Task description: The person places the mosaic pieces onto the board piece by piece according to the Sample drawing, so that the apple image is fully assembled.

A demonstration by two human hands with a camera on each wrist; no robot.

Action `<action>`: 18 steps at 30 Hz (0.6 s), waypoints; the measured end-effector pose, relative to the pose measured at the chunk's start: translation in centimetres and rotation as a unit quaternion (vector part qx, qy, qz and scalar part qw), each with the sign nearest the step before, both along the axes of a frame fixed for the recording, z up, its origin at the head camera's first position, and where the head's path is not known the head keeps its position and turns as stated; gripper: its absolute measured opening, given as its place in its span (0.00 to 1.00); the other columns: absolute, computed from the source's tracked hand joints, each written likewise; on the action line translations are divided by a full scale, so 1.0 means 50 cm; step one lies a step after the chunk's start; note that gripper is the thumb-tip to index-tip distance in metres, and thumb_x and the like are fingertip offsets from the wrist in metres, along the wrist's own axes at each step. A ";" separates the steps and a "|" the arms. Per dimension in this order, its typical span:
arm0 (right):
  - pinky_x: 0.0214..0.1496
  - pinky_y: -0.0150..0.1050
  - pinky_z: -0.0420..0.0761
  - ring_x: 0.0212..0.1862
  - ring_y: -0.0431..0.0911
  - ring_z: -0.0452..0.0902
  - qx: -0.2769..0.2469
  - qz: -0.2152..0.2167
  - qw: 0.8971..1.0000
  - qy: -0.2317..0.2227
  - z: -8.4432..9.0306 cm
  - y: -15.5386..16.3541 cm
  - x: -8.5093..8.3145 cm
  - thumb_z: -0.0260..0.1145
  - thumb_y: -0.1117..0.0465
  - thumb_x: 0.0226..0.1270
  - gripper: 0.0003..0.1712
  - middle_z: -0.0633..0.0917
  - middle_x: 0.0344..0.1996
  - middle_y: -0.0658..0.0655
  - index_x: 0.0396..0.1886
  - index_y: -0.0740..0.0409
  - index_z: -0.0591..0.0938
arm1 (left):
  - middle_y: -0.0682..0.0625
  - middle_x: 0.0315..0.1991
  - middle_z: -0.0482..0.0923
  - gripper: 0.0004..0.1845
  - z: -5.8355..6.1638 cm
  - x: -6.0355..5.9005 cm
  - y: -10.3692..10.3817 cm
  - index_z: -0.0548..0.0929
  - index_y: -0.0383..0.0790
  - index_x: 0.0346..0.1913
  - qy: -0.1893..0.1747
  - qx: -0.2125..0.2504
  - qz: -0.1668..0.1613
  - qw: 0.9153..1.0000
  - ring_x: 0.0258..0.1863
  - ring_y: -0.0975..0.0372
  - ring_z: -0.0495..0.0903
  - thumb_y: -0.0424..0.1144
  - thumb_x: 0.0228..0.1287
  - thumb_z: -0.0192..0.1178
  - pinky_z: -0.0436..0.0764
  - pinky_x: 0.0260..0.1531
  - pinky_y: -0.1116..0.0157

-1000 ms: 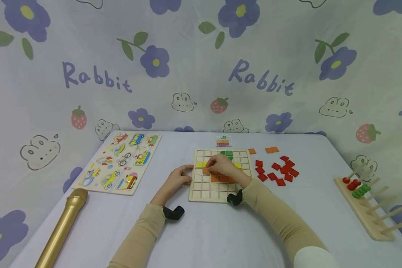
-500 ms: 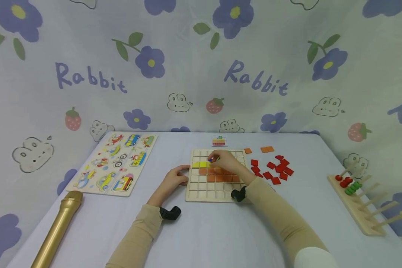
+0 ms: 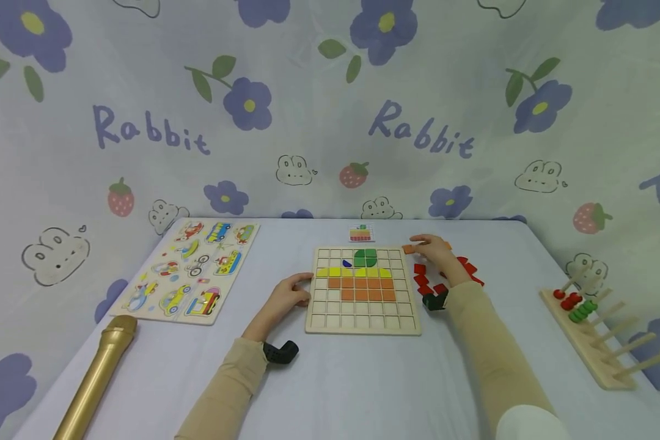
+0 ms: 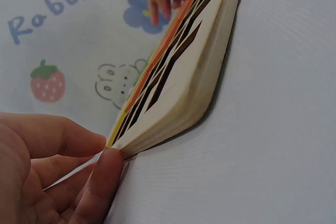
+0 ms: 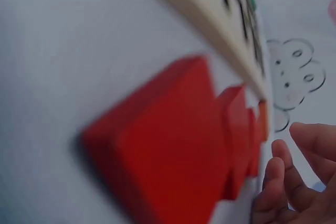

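Observation:
A wooden grid board (image 3: 363,324) lies mid-table, with a row of yellow squares (image 3: 362,272), two rows of orange squares (image 3: 362,283), green rounded pieces (image 3: 365,258) and a small blue half-round piece (image 3: 347,263) in its cells. At its left edge, my left hand (image 3: 286,296) touches the rim with index finger and thumb, spread apart along it. Beyond the board's far right corner, my right hand (image 3: 433,249) reaches over the loose tiles. Its fingertips are beside an orange tile (image 3: 409,249), with finger and thumb apart and nothing between them in the right wrist view.
Several red tiles (image 3: 420,269) lie right of the board, partly under my right hand. A small picture card (image 3: 361,233) lies behind it. At left are a vehicle puzzle (image 3: 189,269) and a gold microphone (image 3: 101,366). A wooden bead rack (image 3: 588,342) stands at right.
My right hand sets the blue half-round piece on the board, leaves it, and moves right to the loose tiles. The left hand stays at the board's edge.

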State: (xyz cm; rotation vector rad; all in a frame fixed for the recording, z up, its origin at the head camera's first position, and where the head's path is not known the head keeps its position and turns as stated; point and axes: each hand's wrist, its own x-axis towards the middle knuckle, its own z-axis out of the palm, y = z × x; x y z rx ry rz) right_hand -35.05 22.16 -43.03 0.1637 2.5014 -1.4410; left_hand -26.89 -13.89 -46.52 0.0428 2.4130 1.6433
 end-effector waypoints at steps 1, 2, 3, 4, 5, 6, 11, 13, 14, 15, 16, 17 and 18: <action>0.55 0.47 0.67 0.52 0.55 0.64 0.011 -0.001 1.000 -0.009 -0.005 0.004 -0.001 0.51 0.62 0.68 0.27 0.67 0.60 0.66 0.66 0.59 0.65 | 0.44 0.28 0.75 0.29 0.000 0.001 0.000 0.73 0.40 0.61 0.000 -0.001 -0.001 1.000 0.24 0.62 0.76 0.28 0.52 0.58 0.78 0.30 0.67; 0.53 0.46 0.67 0.52 0.55 0.63 0.013 0.003 1.000 -0.013 -0.010 0.006 0.000 0.51 0.63 0.68 0.28 0.66 0.60 0.66 0.68 0.59 0.63 | 0.44 0.28 0.75 0.29 -0.001 0.003 0.000 0.73 0.40 0.61 0.001 -0.004 -0.002 1.000 0.24 0.62 0.76 0.28 0.52 0.58 0.78 0.30 0.67; 0.55 0.47 0.66 0.53 0.56 0.63 0.019 0.007 1.000 -0.020 -0.013 0.007 0.001 0.51 0.62 0.67 0.29 0.65 0.61 0.67 0.69 0.57 0.62 | 0.44 0.29 0.75 0.29 -0.001 0.005 0.000 0.73 0.40 0.61 -0.001 -0.006 -0.002 1.000 0.24 0.62 0.76 0.29 0.52 0.58 0.77 0.30 0.67; 0.56 0.49 0.65 0.55 0.56 0.62 0.032 0.015 0.999 -0.023 -0.017 0.007 0.001 0.51 0.62 0.67 0.31 0.64 0.62 0.67 0.70 0.56 0.60 | 0.44 0.29 0.76 0.29 -0.001 0.007 0.000 0.73 0.40 0.61 -0.001 -0.007 -0.002 1.000 0.24 0.61 0.76 0.29 0.52 0.58 0.77 0.30 0.67; 0.57 0.50 0.65 0.56 0.57 0.62 0.044 0.027 0.998 -0.020 -0.020 0.007 0.000 0.51 0.62 0.67 0.32 0.63 0.63 0.68 0.70 0.56 0.59 | 0.44 0.29 0.76 0.29 0.000 0.009 -0.001 0.73 0.40 0.61 -0.003 -0.008 -0.002 1.000 0.25 0.61 0.76 0.29 0.52 0.58 0.77 0.30 0.67; 0.58 0.51 0.65 0.57 0.57 0.62 0.059 0.037 0.997 -0.016 -0.023 0.006 -0.002 0.52 0.61 0.67 0.32 0.63 0.63 0.69 0.71 0.55 0.58 | 0.44 0.29 0.76 0.29 0.000 0.010 -0.001 0.73 0.40 0.61 -0.002 -0.010 -0.001 1.000 0.25 0.61 0.76 0.29 0.52 0.58 0.77 0.30 0.67; 0.56 0.50 0.67 0.53 0.57 0.65 0.119 0.046 0.992 0.008 -0.029 0.000 -0.014 0.55 0.59 0.66 0.29 0.67 0.59 0.69 0.67 0.57 0.66 | 0.45 0.28 0.75 0.29 0.003 0.006 0.001 0.73 0.41 0.61 0.004 -0.012 -0.003 1.000 0.25 0.62 0.76 0.30 0.52 0.57 0.75 0.29 0.68; 0.52 0.47 0.70 0.49 0.56 0.66 0.132 0.040 0.990 0.023 -0.030 -0.002 -0.016 0.57 0.59 0.65 0.26 0.69 0.56 0.69 0.63 0.59 0.69 | 0.45 0.27 0.75 0.29 0.004 0.004 0.002 0.73 0.41 0.61 0.008 -0.013 -0.005 1.000 0.24 0.62 0.76 0.30 0.52 0.58 0.75 0.28 0.68; 0.51 0.46 0.70 0.48 0.56 0.67 0.135 0.036 0.990 0.028 -0.029 -0.003 -0.015 0.58 0.58 0.65 0.25 0.69 0.55 0.69 0.61 0.59 0.70 | 0.46 0.27 0.75 0.29 0.004 0.004 0.002 0.73 0.41 0.61 0.009 -0.013 -0.004 1.000 0.24 0.62 0.76 0.29 0.51 0.58 0.75 0.28 0.68; 0.51 0.46 0.70 0.48 0.56 0.67 0.136 0.033 0.990 0.033 -0.029 -0.004 -0.014 0.58 0.58 0.64 0.25 0.70 0.54 0.69 0.60 0.61 0.71 | 0.45 0.27 0.75 0.29 0.004 0.004 0.002 0.73 0.40 0.61 0.011 -0.014 -0.004 1.000 0.24 0.62 0.76 0.29 0.51 0.58 0.75 0.28 0.68; 0.51 0.47 0.70 0.49 0.56 0.67 0.134 0.029 0.990 0.036 -0.028 -0.005 -0.013 0.59 0.58 0.63 0.25 0.70 0.54 0.69 0.59 0.62 0.71 | 0.45 0.27 0.75 0.29 0.004 0.003 0.002 0.73 0.40 0.61 0.011 -0.014 -0.005 1.000 0.24 0.62 0.76 0.29 0.51 0.58 0.75 0.28 0.68; 0.51 0.47 0.70 0.49 0.56 0.67 0.132 0.026 0.990 0.039 -0.027 -0.006 -0.012 0.59 0.58 0.63 0.25 0.70 0.54 0.69 0.58 0.63 0.71 | 0.45 0.27 0.75 0.29 0.003 0.003 0.002 0.73 0.40 0.61 0.011 -0.014 -0.004 1.000 0.24 0.62 0.76 0.29 0.51 0.58 0.75 0.28 0.68; 0.52 0.47 0.70 0.49 0.57 0.67 0.125 0.021 0.991 0.040 -0.027 -0.006 -0.011 0.60 0.59 0.62 0.25 0.70 0.54 0.69 0.57 0.64 0.71 | 0.45 0.27 0.75 0.29 0.003 0.003 0.001 0.73 0.40 0.61 0.011 -0.014 -0.004 1.000 0.24 0.62 0.76 0.29 0.51 0.58 0.75 0.28 0.68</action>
